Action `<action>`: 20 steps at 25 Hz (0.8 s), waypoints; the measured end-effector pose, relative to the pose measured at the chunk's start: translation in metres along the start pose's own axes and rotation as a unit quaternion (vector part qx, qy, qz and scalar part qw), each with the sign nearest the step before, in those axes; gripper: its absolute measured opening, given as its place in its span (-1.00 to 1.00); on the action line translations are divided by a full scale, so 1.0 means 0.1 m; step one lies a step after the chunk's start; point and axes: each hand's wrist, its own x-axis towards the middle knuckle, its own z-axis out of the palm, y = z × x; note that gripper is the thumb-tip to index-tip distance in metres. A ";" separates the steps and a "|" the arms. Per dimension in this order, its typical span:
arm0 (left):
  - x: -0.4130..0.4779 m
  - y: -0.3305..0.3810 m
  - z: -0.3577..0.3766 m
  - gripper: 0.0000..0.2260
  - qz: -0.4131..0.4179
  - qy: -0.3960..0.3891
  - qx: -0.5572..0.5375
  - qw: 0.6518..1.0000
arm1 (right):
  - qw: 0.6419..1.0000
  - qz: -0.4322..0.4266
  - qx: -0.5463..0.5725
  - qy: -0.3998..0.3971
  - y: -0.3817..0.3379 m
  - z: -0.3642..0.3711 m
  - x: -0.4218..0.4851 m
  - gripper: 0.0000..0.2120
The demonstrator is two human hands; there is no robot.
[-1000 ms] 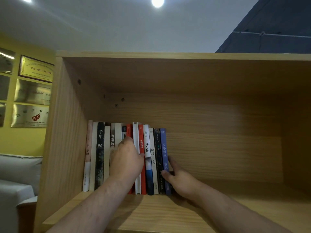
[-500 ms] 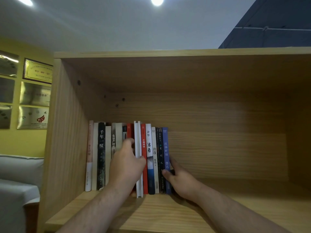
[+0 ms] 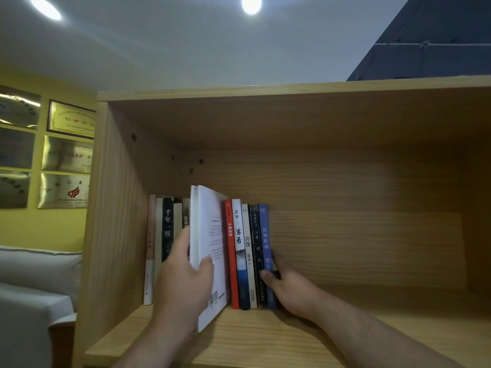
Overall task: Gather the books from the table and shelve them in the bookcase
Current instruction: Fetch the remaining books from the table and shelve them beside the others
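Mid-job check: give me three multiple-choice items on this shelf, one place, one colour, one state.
1. The right hand touches: A the blue book at the right end; B a plaque; C the sofa.
2. The spine just right of the white book is: A green; B red; C yellow.
3. The white book is: A flush with its neighbours; B lying flat; C pulled partly out.
Key: A, its fingers lie against that book; B, the red book stands there; C, the left hand grips it forward of the others.
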 end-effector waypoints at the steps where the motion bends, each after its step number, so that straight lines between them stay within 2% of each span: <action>1: -0.03 0.02 -0.06 -0.55 0.004 0.018 -0.004 1.000 | 1.000 -0.004 -0.009 -0.003 -0.01 0.01 0.00 -0.38; 5: -0.20 0.15 -0.31 -0.61 0.013 0.059 -0.029 0.998 | 1.000 0.000 -0.016 -0.008 0.02 0.03 0.06 -0.34; 9: -0.30 0.25 -0.59 -0.63 -0.013 0.089 -0.145 0.985 | 1.000 -0.014 -0.008 0.013 0.04 0.07 0.08 -0.30; 12: -0.21 0.25 -0.55 -0.68 -0.053 0.054 -0.232 0.970 | 1.000 -0.006 0.011 0.002 0.01 0.09 0.03 -0.33; 14: -0.12 0.26 -0.41 -0.69 -0.087 0.013 -0.278 0.956 | 0.984 0.003 0.179 0.012 -0.06 0.07 -0.02 -0.51; 16: -0.03 0.29 -0.25 -0.70 -0.114 -0.035 -0.311 0.943 | 0.944 0.005 0.330 0.025 -0.15 -0.04 -0.09 -0.72; 18: 0.06 0.31 -0.08 -0.71 -0.137 -0.074 -0.330 0.931 | 0.926 -0.009 0.375 0.033 -0.21 -0.21 -0.16 -0.57; 20: 0.16 0.35 0.10 -0.72 -0.147 -0.108 -0.335 0.925 | 0.916 -0.001 0.400 0.009 -0.21 -0.33 -0.18 -0.47</action>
